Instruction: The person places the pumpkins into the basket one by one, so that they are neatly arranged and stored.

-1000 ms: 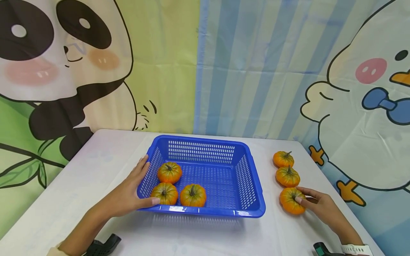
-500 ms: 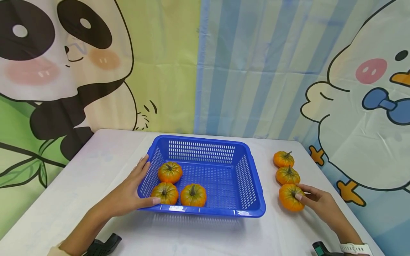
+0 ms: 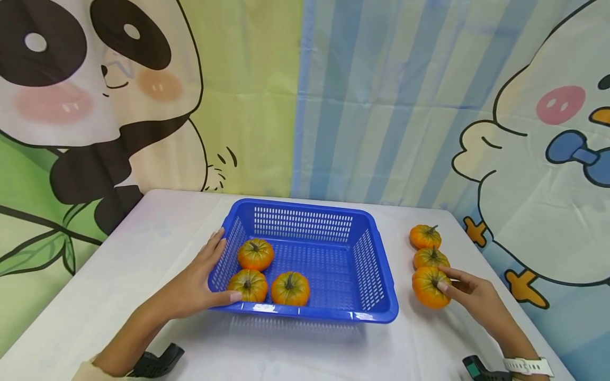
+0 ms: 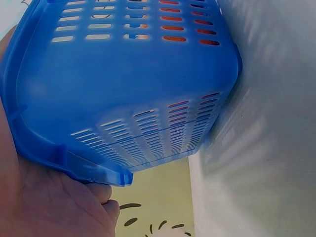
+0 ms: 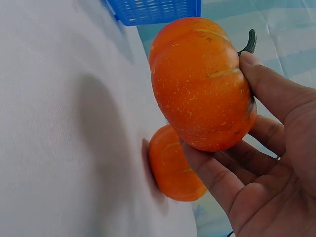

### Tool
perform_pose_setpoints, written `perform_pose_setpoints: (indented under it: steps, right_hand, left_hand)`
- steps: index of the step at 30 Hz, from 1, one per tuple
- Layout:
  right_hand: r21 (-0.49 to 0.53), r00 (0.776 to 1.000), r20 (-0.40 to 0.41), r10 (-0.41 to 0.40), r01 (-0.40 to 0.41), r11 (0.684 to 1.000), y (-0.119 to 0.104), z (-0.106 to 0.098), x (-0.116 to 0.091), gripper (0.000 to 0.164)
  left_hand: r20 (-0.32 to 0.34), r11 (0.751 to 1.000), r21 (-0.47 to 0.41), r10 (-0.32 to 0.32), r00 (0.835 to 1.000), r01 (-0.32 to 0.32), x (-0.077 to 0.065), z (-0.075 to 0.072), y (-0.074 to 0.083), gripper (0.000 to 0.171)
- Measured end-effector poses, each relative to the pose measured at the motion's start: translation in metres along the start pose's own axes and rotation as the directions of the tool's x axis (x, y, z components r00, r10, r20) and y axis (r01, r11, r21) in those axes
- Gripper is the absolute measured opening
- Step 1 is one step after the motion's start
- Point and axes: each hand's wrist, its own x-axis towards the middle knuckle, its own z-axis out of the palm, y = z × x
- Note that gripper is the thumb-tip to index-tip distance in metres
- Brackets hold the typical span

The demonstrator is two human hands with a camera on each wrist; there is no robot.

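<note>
My right hand (image 3: pixel 469 291) pinches a small orange pumpkin (image 3: pixel 429 288) between thumb and fingers. In the right wrist view the held pumpkin (image 5: pixel 197 84) hangs above the white table, its shadow falling below it. Two more pumpkins, a nearer one (image 3: pixel 431 258) and a farther one (image 3: pixel 424 236), sit in a line behind it. My left hand (image 3: pixel 197 283) holds the blue plastic basket (image 3: pixel 329 313) at its left front corner, thumb over the rim. Inside the basket's left part lie three pumpkins: one at the back (image 3: pixel 256 254), one in the corner (image 3: pixel 248 286), one at the front (image 3: pixel 289 289).
A white cloth covers the table (image 3: pixel 286 352). Behind it hangs a curtain (image 3: pixel 362 106) printed with a panda and a white bird. The basket's perforated side wall (image 4: pixel 123 74) stands on the cloth. A white watch band (image 3: pixel 528 366) circles the right wrist.
My right hand has lifted the pumpkin off the table and moved it slightly away from me. The left hand keeps its hold on the basket. The head view has shifted a little.
</note>
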Motion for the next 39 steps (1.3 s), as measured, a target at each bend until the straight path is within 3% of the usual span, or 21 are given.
perform_pose_setpoints:
  steps: [16,29,39]
  right_hand:
    - [-0.001,0.992,-0.036,-0.121,0.121,0.993,-0.028,0.001,0.008,0.066]
    - [0.103,0.983,-0.043,-0.177,0.181,0.978,-0.051,0.011,0.014,0.059]
    - [0.169,0.976,-0.042,-0.214,0.218,0.961,-0.061,0.011,0.016,0.058]
  left_hand:
    - [-0.002,1.0,-0.01,0.009,1.0,-0.009,0.001,0.0,0.001,0.114]
    - [-0.002,1.0,-0.005,0.021,1.0,-0.021,0.0,0.0,0.0,0.114]
    - [0.0,1.0,0.005,-0.005,1.0,0.005,0.0,0.0,0.0,0.114]
